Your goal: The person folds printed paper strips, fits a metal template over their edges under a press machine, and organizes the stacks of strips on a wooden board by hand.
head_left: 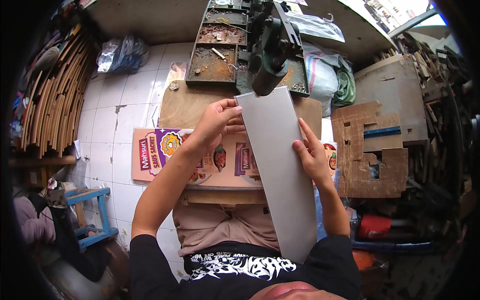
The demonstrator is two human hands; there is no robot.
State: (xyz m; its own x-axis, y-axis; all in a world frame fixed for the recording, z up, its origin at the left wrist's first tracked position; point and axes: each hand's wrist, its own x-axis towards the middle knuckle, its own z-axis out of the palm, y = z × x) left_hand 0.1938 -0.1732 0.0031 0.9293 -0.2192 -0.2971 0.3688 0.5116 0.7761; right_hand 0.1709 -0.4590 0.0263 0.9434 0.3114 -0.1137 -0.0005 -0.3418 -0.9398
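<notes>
A long flat grey panel (277,165) lies lengthwise in front of me, its near end close to my shirt. My left hand (220,125) pinches its left edge near the far end, thumb on top. On the opposite edge, my right hand (312,155) grips with the thumb on the face and the fingers along the side. The panel's far end sits right by the head of a dark green machine (270,70); I cannot tell whether they touch. Under the panel is a printed board (155,172) marked "Mahsuri Saus Sachet", partly covered by my left forearm.
A wooden bench top (182,107) carries the boards. Green trays (212,62) with small metal parts flank the machine. Stacked wooden boards (60,95) stand at left, near a blue frame (92,195) and a seated person (35,220). Cut brown boards (370,175) and sacks (320,70) are at right.
</notes>
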